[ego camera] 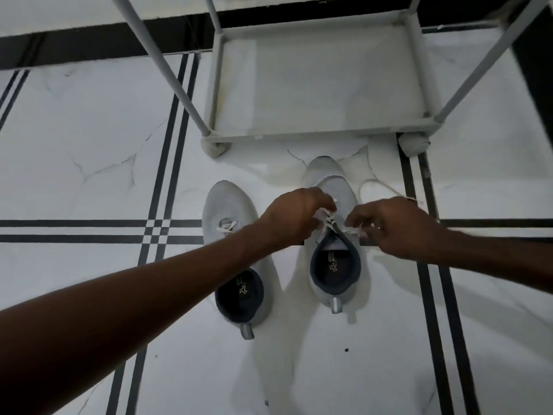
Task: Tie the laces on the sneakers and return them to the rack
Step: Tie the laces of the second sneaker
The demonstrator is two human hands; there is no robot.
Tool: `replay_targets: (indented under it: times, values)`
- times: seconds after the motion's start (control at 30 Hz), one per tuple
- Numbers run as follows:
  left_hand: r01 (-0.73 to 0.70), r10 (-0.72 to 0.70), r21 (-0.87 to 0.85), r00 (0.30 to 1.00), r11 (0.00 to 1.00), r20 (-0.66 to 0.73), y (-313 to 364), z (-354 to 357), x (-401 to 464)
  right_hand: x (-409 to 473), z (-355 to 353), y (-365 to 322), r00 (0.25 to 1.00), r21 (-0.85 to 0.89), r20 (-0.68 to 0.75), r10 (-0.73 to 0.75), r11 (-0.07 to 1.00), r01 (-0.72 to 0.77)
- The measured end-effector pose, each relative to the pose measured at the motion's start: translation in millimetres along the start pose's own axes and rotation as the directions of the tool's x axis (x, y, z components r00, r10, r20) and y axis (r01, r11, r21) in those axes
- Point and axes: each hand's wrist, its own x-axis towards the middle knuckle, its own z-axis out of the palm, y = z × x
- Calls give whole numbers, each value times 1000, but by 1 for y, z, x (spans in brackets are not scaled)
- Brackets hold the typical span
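1. The right sneaker sits under both hands, its laces between them.
2. Left hand and right hand each pinch a lace end; pull evenly outward.
3. Left sneaker lies beside the left wrist, the rack beyond the fingertips.

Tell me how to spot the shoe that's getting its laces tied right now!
Find the grey rack standing on the white tiled floor; two grey sneakers sit just in front of it. Pick the right sneaker, the one closer to the rack. Both hands, left and right, pinch its white laces, and one loose lace end trails onto the floor, while the left sneaker lies untouched.
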Motion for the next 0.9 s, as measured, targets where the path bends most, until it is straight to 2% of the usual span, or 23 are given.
replay_targets:
  times: [0.07, 0.13, 0.23, 0.5, 0.57, 0.63, 0.67, 0.7, 0.73, 0.77, 0.8, 0.83, 0.87, 0.9]
  values:
    - [-53, 55, 116, 998, 992, -14, 1, 7, 1, -6, 15, 7, 999, 18, -30, -35, 999, 35]
    - [-41, 49, 185, 998, 982, -37, 1, 12, -1, -5, 26, 10, 997, 30, -77, -30, 999, 32]
    - [0, 5, 146, 999, 989, -37, -1, 11, -4, 2, 34, 14, 990, 44, -138, -14, 999, 21]
    - [68, -80, 277, 996, 959, 32, -11, 15, -33, 7, 38, 22, 996, -105, -62, -62, 993, 55]
    - [69, -59, 260, 997, 963, -46, -10, 12, -30, 8, 34, 22, 994, -88, -77, -71, 994, 64]
    - [88, -45, 155, 964, 984, -263, -6, 7, -29, 6, 29, 24, 973, -1, -219, -71, 997, 73]
    - [133, -94, 77, 921, 988, -379, -4, 7, -29, 3, 27, 23, 949, 41, -312, -47, 997, 63]
    - [220, -199, -1, 879, 975, -433, -1, 7, -30, 0, 28, 22, 918, 63, -396, 1, 998, 25]
    - [348, -347, -73, 846, 935, -405, 1, 9, -30, -2, 29, 21, 900, 90, -426, 94, 994, -61]
    - [483, -506, -151, 813, 862, -288, 2, 12, -28, -3, 29, 20, 901, 194, -368, 230, 967, -167]
    - [586, -633, -281, 767, 760, -111, 1, 15, -25, -1, 28, 19, 890, 373, -205, 408, 873, -314]
    - [638, -686, -440, 725, 632, 67, 1, 17, -22, 3, 29, 17, 846, 553, 21, 533, 699, -454]
    - [638, -688, -583, 704, 503, 176, 2, 19, -18, 7, 28, 14, 787, 670, 210, 580, 501, -548]
    - [597, -681, -676, 708, 432, 190, 2, 20, -13, 12, 24, 11, 762, 726, 308, 570, 376, -575]
